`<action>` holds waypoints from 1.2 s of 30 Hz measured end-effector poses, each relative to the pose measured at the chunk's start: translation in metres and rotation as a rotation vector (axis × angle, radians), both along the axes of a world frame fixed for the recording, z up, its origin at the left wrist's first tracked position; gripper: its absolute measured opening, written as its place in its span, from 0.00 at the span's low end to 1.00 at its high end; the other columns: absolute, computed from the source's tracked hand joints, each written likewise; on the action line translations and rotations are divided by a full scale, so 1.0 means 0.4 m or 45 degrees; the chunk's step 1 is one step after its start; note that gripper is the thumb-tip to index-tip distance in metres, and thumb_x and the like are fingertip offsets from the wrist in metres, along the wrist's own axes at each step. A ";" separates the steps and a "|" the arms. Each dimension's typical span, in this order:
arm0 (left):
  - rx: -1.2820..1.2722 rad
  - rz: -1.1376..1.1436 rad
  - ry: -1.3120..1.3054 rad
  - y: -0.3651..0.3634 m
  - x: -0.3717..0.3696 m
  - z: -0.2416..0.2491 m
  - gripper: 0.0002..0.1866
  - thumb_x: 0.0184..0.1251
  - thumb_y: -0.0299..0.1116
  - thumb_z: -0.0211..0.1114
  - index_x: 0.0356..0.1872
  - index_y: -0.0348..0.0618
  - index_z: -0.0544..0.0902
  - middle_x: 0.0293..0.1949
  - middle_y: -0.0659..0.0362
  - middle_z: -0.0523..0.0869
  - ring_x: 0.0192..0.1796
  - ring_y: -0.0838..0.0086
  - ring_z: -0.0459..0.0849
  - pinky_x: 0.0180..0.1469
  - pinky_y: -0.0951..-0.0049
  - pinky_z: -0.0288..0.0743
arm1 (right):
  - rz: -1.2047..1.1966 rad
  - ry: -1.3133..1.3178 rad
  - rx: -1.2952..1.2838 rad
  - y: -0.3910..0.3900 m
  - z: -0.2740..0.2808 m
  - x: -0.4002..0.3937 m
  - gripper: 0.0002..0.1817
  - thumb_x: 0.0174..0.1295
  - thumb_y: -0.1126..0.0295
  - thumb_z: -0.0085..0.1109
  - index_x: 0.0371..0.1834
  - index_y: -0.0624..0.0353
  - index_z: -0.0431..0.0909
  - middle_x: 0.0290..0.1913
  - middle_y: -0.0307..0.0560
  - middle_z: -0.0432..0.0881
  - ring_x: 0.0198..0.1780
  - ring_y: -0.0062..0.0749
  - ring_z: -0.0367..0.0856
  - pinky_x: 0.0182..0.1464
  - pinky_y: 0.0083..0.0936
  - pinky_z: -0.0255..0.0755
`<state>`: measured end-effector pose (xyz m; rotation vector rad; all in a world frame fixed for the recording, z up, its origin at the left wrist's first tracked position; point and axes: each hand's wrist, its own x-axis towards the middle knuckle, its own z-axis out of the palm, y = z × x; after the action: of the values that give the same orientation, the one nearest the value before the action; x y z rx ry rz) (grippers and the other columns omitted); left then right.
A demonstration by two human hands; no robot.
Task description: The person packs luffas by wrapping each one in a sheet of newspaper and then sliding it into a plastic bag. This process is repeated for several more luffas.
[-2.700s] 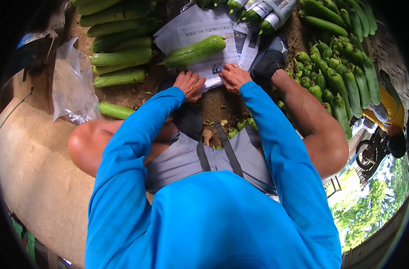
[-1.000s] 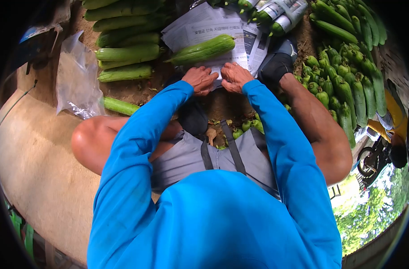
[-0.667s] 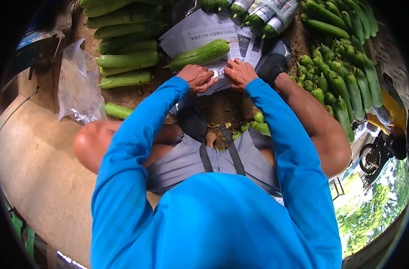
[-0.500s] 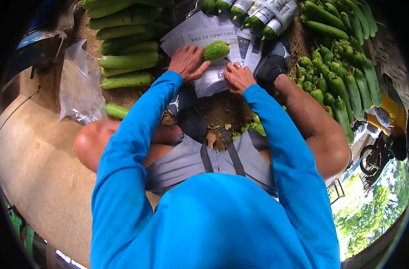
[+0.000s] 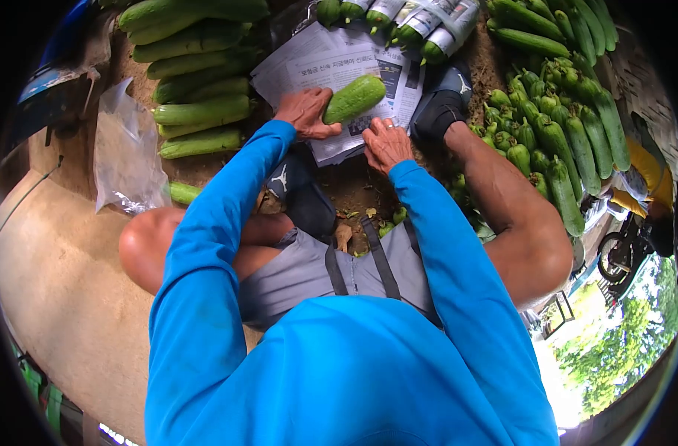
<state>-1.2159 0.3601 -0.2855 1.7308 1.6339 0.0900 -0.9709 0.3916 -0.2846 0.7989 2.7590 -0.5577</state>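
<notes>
Now left hand (image 5: 303, 113) grips gourd (image 5: 354, 98), fingers curled round its end; right hand (image 5: 386, 143) flat, fingers spread, on newspaper (image 5: 331, 70). Gourd unwrapped; wrapped ones (image 5: 398, 15) top centre.

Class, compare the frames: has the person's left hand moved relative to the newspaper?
Yes. The left hand has left the near edge of the newspaper and gone up onto the sheet, where it now grips the gourd.

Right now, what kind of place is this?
Likely an outdoor produce packing or selling spot: rows of gourds on bare ground, newspaper under the left hand, paper-wrapped gourds, trees behind.
</notes>
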 end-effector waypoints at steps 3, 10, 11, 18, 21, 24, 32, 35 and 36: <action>-0.084 -0.081 -0.056 0.017 0.041 0.000 0.35 0.48 0.59 0.65 0.46 0.37 0.76 0.44 0.44 0.82 0.51 0.49 0.80 0.49 0.52 0.74 | -0.004 0.052 -0.029 -0.003 0.001 0.000 0.13 0.50 0.66 0.67 0.36 0.53 0.74 0.46 0.47 0.71 0.50 0.44 0.73 0.43 0.43 0.70; -0.040 -0.250 -0.102 -0.008 0.067 -0.060 0.35 0.46 0.59 0.66 0.48 0.39 0.77 0.44 0.46 0.82 0.50 0.50 0.80 0.49 0.54 0.75 | 0.001 0.044 -0.072 -0.017 0.019 -0.001 0.11 0.51 0.67 0.65 0.36 0.54 0.75 0.47 0.50 0.73 0.52 0.47 0.75 0.46 0.43 0.70; 0.029 -0.307 -0.080 -0.009 0.068 -0.061 0.36 0.46 0.59 0.66 0.51 0.40 0.77 0.46 0.47 0.82 0.51 0.50 0.79 0.50 0.54 0.76 | -0.003 0.041 -0.075 -0.021 0.019 0.003 0.11 0.51 0.67 0.65 0.36 0.54 0.75 0.47 0.50 0.73 0.52 0.47 0.75 0.46 0.43 0.70; -0.152 -0.340 0.018 0.005 0.068 -0.037 0.40 0.47 0.58 0.66 0.62 0.46 0.74 0.54 0.48 0.78 0.56 0.50 0.75 0.56 0.51 0.72 | 0.046 0.166 -0.010 -0.011 0.013 -0.001 0.11 0.50 0.66 0.64 0.37 0.55 0.80 0.57 0.49 0.74 0.59 0.48 0.71 0.57 0.46 0.67; -0.202 -0.280 0.002 0.007 0.042 -0.055 0.39 0.52 0.57 0.63 0.64 0.47 0.73 0.54 0.48 0.77 0.57 0.50 0.74 0.58 0.52 0.70 | -0.001 0.277 -0.029 0.015 0.012 -0.015 0.11 0.49 0.67 0.63 0.36 0.55 0.81 0.55 0.46 0.76 0.59 0.46 0.71 0.59 0.44 0.67; 0.222 0.000 -0.077 -0.001 0.011 -0.061 0.31 0.56 0.51 0.62 0.59 0.45 0.76 0.51 0.49 0.78 0.54 0.52 0.75 0.57 0.55 0.70 | -0.108 0.325 -0.088 0.063 0.036 -0.049 0.10 0.50 0.66 0.60 0.35 0.56 0.81 0.52 0.43 0.78 0.59 0.44 0.72 0.58 0.41 0.68; 0.504 -0.060 0.099 -0.099 0.126 0.059 0.34 0.51 0.42 0.65 0.61 0.38 0.71 0.56 0.49 0.73 0.60 0.53 0.71 0.63 0.53 0.62 | -0.164 0.274 -0.227 0.174 -0.019 -0.122 0.13 0.52 0.61 0.58 0.36 0.57 0.79 0.45 0.45 0.81 0.49 0.47 0.76 0.50 0.41 0.67; 0.376 -0.001 0.144 -0.074 0.140 0.037 0.36 0.54 0.46 0.63 0.63 0.35 0.68 0.59 0.47 0.71 0.62 0.52 0.68 0.63 0.54 0.62 | -0.239 0.078 -0.313 0.215 -0.035 -0.145 0.17 0.54 0.56 0.56 0.38 0.59 0.82 0.43 0.50 0.82 0.50 0.48 0.77 0.54 0.42 0.68; 0.354 0.066 0.138 -0.061 0.139 0.031 0.37 0.55 0.47 0.63 0.64 0.36 0.68 0.60 0.47 0.70 0.63 0.52 0.67 0.63 0.54 0.62 | -0.230 0.077 -0.318 0.232 -0.046 -0.152 0.17 0.54 0.56 0.56 0.38 0.59 0.82 0.43 0.50 0.82 0.50 0.48 0.77 0.54 0.42 0.68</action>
<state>-1.1602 0.3355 -0.2730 1.9293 1.8150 0.2629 -1.0318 0.4842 -0.3030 0.9889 2.6131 -0.9535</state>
